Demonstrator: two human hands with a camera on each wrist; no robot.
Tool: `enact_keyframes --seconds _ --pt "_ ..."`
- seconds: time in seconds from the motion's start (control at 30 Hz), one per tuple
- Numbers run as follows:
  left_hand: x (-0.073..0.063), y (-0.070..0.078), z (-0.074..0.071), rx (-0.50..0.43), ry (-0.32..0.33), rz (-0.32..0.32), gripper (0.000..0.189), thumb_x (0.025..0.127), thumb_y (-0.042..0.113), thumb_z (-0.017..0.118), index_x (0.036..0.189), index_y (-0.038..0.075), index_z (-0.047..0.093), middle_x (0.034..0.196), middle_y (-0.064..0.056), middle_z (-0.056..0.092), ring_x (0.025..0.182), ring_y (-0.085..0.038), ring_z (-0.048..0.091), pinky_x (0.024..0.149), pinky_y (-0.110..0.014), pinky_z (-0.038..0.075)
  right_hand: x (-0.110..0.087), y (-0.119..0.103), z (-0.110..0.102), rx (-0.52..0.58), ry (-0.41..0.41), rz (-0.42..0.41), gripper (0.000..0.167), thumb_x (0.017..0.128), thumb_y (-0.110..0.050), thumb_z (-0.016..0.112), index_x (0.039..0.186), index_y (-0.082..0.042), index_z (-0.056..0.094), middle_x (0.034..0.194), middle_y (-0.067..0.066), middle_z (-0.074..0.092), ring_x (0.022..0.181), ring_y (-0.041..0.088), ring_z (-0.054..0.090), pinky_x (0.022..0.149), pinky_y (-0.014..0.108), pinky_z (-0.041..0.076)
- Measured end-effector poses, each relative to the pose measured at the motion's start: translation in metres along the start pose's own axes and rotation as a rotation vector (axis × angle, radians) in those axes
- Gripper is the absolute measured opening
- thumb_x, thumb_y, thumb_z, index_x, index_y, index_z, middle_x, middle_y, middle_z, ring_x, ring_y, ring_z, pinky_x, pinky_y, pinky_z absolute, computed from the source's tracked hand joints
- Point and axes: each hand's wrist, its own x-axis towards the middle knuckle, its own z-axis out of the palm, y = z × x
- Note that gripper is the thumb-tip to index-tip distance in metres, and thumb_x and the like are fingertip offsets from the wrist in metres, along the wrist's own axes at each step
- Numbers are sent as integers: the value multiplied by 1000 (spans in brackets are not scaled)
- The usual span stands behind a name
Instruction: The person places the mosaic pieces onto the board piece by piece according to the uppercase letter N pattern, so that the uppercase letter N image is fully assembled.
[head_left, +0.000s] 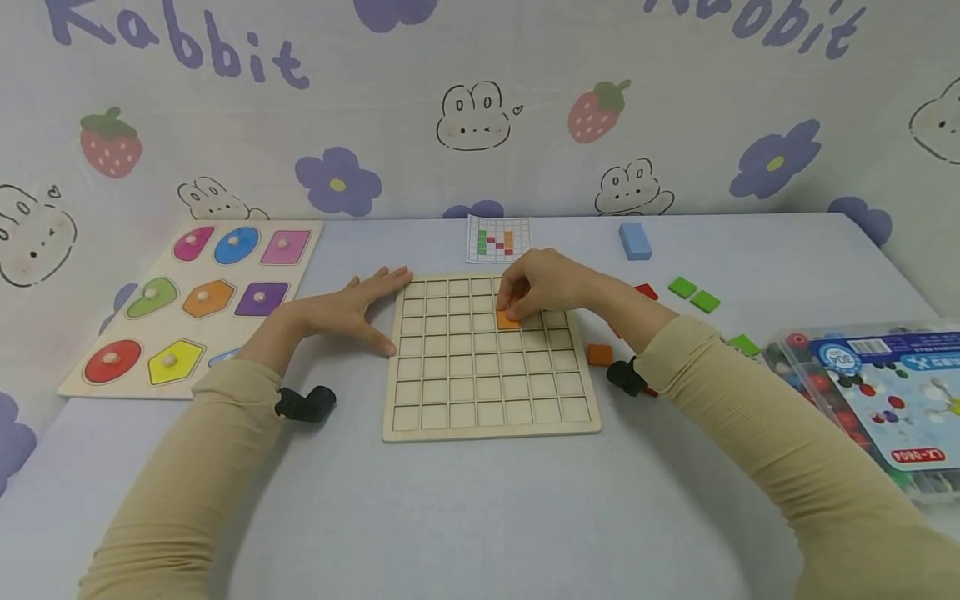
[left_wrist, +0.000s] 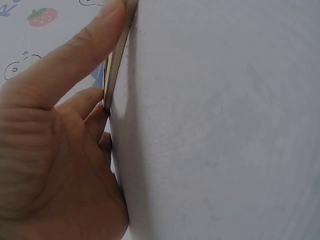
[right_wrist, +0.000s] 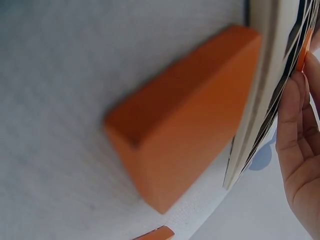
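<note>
A wooden grid board (head_left: 487,437) lies on the white table. My right hand (head_left: 551,282) pinches an orange square tile (head_left: 507,320) between thumb and fingers, over a cell in the board's upper right part. The pinched tile also shows small at the right edge of the right wrist view. With fingers spread, my left hand (head_left: 337,317) touches the board's left edge, thumb lower down and fingertips at the far corner. In the left wrist view its thumb (left_wrist: 75,65) lies against the board's side. Beyond the board is a card (head_left: 480,254) printed with a coloured grid pattern.
Another orange tile (head_left: 600,355) lies against the board's right side. Green tiles (head_left: 705,302) and red ones, partly hidden by my right arm, lie further right. A blue block (head_left: 635,242) stands behind. A shape puzzle (head_left: 168,294) is at left, a clear plastic case (head_left: 862,400) at right.
</note>
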Motion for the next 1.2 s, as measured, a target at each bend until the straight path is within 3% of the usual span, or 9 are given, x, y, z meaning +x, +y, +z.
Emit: enact_keyframes --seconds 0.53,0.9,1.2 --pt "0 0 2 6 2 5 114 78 35 80 160 13 4 170 -9 -5 156 -32 -16 126 -56 -15 -9 -5 -10 -79 15 -33 16 86 -15 74 101 -14 73 96 4 70 89 17 65 83 31 53" --pt "0 1 0 3 0 12 115 77 36 81 160 12 5 170 -9 -5 156 -32 -15 126 -56 -16 -29 7 -36 -34 79 54 21 87 -14 73 108 -12 72 94 5 68 86 17 64 76 28 50" --pt "0 1 1 -3 -1 18 115 77 37 80 160 13 5 170 -10 -5 156 -33 -14 126 -57 -15 -47 27 -60 -54 106 152 26 90 -18 69 115 -11 69 101 7 66 93 22 62 81 31 50"
